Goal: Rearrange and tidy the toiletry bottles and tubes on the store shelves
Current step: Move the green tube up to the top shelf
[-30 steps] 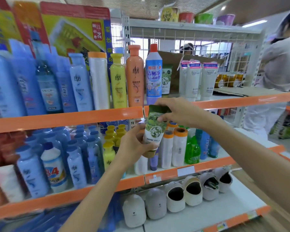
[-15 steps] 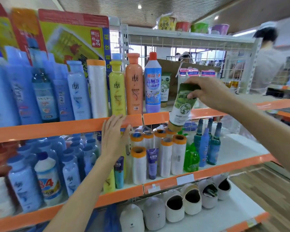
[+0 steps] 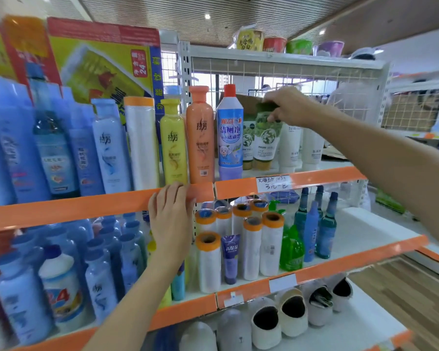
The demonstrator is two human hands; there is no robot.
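- Your right hand [image 3: 288, 107] has carried the green tube [image 3: 266, 138] up from in front of the middle shelf to the upper shelf [image 3: 322, 176] in the last second; a moment back it hung tilted in front of the orange shelf lip, and now it stands upright, cap down, on the shelf.
- That grip is clamped on the tube's crimped top end, fingers curled over it, so you have not let go yet.
- The tube sits just beside a matching green tube [image 3: 248, 145] on its left and the white tubes [image 3: 292, 145] on its right, behind the blue cleaner bottle [image 3: 230, 133]. I judge it has joined its own kind, which is what the tidying asks for.
- Your left hand [image 3: 171, 219] has left the tube and now rests flat on the orange shelf lip below the yellow bottle [image 3: 173, 143], fingers straight, holding nothing.
- Whether the tube's cap is fully seated on the shelf is hidden by the lip, so ease off gently; a tall tube on a narrow cap may tip into its neighbours.
- Work probably remains on the middle shelf [image 3: 340, 259], where a purple tube [image 3: 230, 257] stands alone among the orange-capped rolls [image 3: 251, 247].
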